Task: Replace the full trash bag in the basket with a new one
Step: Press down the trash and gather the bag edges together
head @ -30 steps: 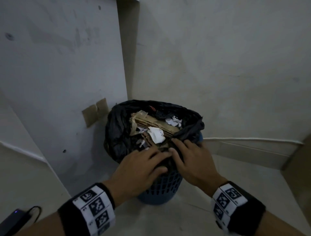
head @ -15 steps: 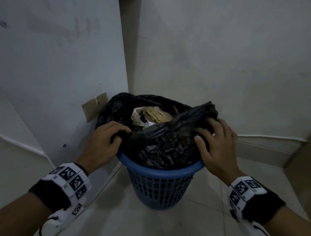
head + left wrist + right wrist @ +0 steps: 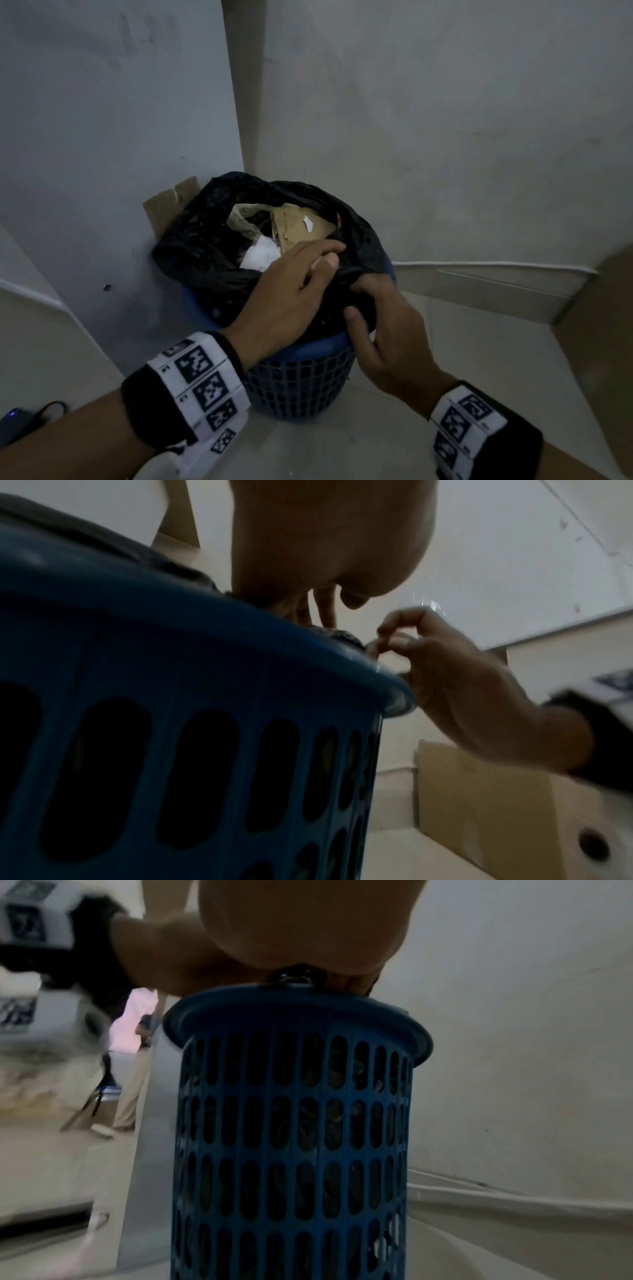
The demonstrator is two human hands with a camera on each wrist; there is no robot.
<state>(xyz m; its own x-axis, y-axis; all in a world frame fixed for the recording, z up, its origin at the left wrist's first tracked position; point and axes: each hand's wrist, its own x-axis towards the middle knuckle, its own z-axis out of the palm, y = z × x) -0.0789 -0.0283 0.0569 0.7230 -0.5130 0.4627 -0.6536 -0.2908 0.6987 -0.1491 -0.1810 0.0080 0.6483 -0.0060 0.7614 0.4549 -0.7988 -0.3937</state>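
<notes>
Bag mouth being gathered, full bag not yet lifted.

The black trash bag (image 3: pixel 202 246) sits in the blue basket (image 3: pixel 301 383) in the wall corner, cardboard and paper showing on top. Right hand (image 3: pixel 387 329) clutches a bunch of film at the near rim; left hand (image 3: pixel 287 294) reaches over it, fingers loosely extended, pinch unclear. Next, I judge: close the neck, lift straight up. The right wrist view alone shows the bag filling the basket through the slots.

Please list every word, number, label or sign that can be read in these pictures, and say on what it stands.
No text can be read for certain.
Left wristband: square coded markers with small digits beside them, too small to read.
Right wristband: the same markers, small print blurred.
Basket, trash bag, cardboard box: no lettering visible.
</notes>
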